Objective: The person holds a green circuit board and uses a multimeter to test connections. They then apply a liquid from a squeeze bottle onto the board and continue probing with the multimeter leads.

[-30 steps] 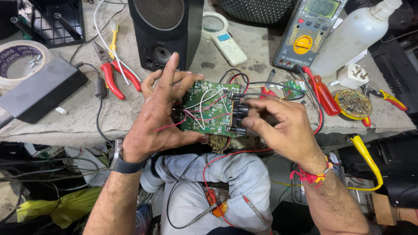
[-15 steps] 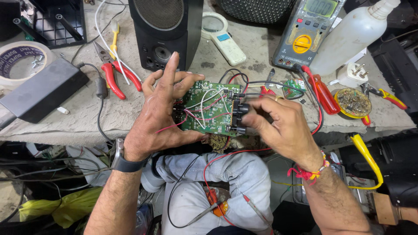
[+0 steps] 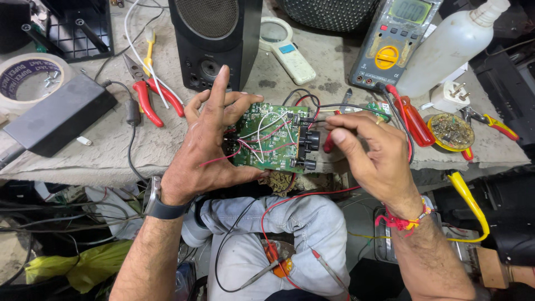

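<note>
Left hand (image 3: 203,147) grips the green circuit board (image 3: 267,139); keep it steady. Right hand (image 3: 370,153) pinches a red probe (image 3: 329,142) near its black sockets (image 3: 309,142).

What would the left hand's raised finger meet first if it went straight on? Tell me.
The left hand holds the green circuit board, one finger pointing up and away. Straight on, it would probably meet the black speaker front, though depth is unclear.

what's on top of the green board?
On the green circuit board: white and red wires and black knobbed parts along its right edge. The left hand covers its left edge; the underside is hidden.
</note>
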